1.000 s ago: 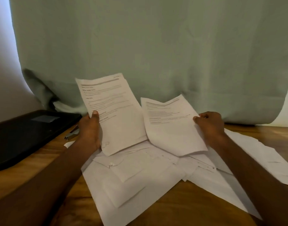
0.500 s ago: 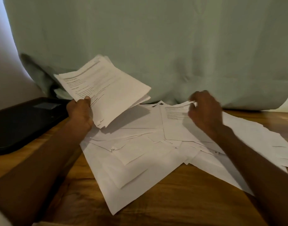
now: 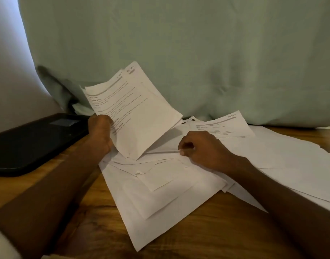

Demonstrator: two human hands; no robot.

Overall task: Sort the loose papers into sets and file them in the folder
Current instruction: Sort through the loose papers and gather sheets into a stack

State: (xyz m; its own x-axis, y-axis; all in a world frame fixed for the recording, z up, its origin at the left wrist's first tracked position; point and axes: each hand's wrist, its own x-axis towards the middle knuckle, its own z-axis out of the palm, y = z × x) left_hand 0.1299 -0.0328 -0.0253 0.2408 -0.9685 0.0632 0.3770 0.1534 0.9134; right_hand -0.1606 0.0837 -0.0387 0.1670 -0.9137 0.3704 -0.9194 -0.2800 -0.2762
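Papers (image 3: 160, 186) lie spread on the wooden table (image 3: 198, 238), right of the black folder (image 3: 33, 141). Left hand (image 3: 100, 133) grips two printed sheets (image 3: 138, 113) above them. Right hand (image 3: 201, 148) pinches a sheet's edge in the pile.

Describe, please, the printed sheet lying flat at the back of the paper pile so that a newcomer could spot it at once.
Start at the pale green curtain behind the wooden table and drop to its hem on the right. Just in front of it, beyond the right hand, lies the printed sheet. Unlike the blank white papers around it, it faces up, showing a grey header bar and lines of text.
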